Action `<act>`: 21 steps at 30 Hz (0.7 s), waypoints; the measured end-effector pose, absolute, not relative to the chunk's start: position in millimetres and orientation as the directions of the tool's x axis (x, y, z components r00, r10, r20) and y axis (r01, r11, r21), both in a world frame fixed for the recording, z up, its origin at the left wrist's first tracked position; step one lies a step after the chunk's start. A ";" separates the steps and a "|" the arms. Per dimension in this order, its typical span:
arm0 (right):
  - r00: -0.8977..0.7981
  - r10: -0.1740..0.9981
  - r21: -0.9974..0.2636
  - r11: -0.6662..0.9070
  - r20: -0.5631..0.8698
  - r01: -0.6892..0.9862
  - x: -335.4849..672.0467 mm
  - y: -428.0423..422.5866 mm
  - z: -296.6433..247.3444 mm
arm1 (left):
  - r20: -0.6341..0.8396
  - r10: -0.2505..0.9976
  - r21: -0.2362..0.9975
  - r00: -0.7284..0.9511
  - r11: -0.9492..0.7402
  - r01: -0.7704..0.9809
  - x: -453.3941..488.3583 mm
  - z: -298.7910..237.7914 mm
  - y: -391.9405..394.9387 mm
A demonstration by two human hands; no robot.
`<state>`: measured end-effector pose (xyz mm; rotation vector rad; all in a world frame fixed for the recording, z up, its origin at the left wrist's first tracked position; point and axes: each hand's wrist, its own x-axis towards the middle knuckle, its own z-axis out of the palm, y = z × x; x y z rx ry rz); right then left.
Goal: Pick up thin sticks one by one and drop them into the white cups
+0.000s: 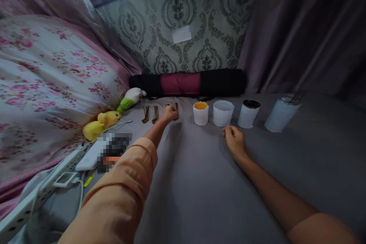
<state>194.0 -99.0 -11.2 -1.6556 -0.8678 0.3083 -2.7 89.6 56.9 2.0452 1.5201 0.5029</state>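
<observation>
My left hand [170, 112] reaches forward, its fingers closed on a thin brown folded strip [176, 111] at the surface. The fingers cover part of that strip. Left of it lie two similar brown strips, one near [155, 115] and one farther out [145, 115]. My right hand [235, 140] rests loosely curled on the grey sheet, with nothing visible in it. Just beyond it stands a white-wrapped cup [223, 115]. Beside this cup are a white-wrapped cup with a yellow-orange inside [200, 116], a dark-topped wrapped cup [248, 116] and a taller wrapped jar [281, 116] holding thin sticks.
A black and maroon roll [180, 84] lies along the patterned wall. At left are plush toys [94, 129], a white power strip [42, 188] with cables, a white charger [67, 179] and a blurred dark object [113, 152]. Curtains [274, 38] hang at both sides.
</observation>
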 end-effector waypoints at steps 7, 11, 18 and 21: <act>0.685 0.682 -0.926 -0.028 0.257 0.376 195.6 -97.4 -15.6 | 0.069 0.937 0.424 0.341 -0.337 0.840 0.2 59.8 96.6; 0.676 0.687 -0.920 -0.029 0.266 0.392 195.8 -97.3 -15.2 | 0.060 0.924 0.350 0.378 -0.375 0.859 0.5 55.7 102.0; 0.669 0.691 -0.914 -0.032 0.273 0.405 196.4 -97.6 -16.2 | 0.036 0.916 0.263 0.401 -0.395 0.880 2.6 48.5 109.8; 0.668 0.696 -0.917 -0.034 0.263 0.397 196.1 -98.0 -16.4 | 0.037 0.918 0.240 0.395 -0.392 0.888 3.6 46.5 110.8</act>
